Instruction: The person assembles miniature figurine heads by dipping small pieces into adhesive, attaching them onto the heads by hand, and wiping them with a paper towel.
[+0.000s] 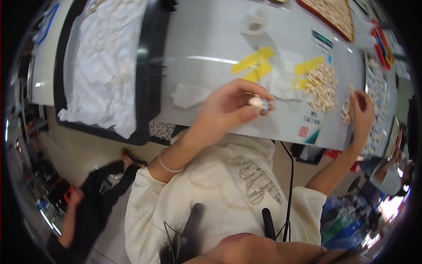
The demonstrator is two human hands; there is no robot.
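Observation:
My left hand (231, 105), with a thin band on its wrist, is closed around a small cream-white piece with a bluish-grey part (258, 104). Its exact kind is too small to tell. My right hand (363, 108) is at the right side of the table, fingers pinched together. A thin pale piece (351, 88) shows at those fingertips. Just left of that hand lies a small heap of cream pieces (346, 112). A larger pile of the same pieces (322, 86) spreads between my hands.
A black tray (149, 66) lined with white sheeting (105, 57) stands at left. Yellow tape strips (252, 61), a tape roll (254, 24) and white tissue (189, 96) lie on the table. At top right is a red-rimmed tray (303, 3). A person in black (99, 193) is at lower left.

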